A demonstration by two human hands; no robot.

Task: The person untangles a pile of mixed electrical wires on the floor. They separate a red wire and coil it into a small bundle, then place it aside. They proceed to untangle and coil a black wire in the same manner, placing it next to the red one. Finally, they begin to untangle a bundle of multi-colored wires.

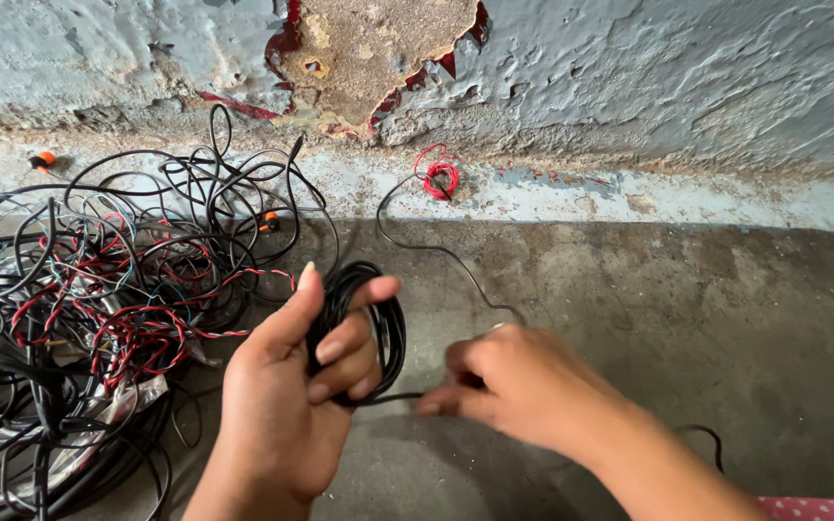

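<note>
My left hand [291,386] grips a small coil of black cable [390,323] wound into loops, thumb up and fingers curled through it. My right hand [514,381] pinches the same black cable just right of the coil, where the loose strand leaves it. That strand [436,249] runs away across the floor towards the wall and ends near a small red wire bundle [438,178]. Both hands hover low over the concrete floor.
A big tangle of black, red and grey wires [98,309] lies on the floor at left. Two small orange-tipped plugs [42,160] sit near the wall. The peeling blue-grey wall [629,77] rises at the back. Concrete floor [707,328] spreads to the right.
</note>
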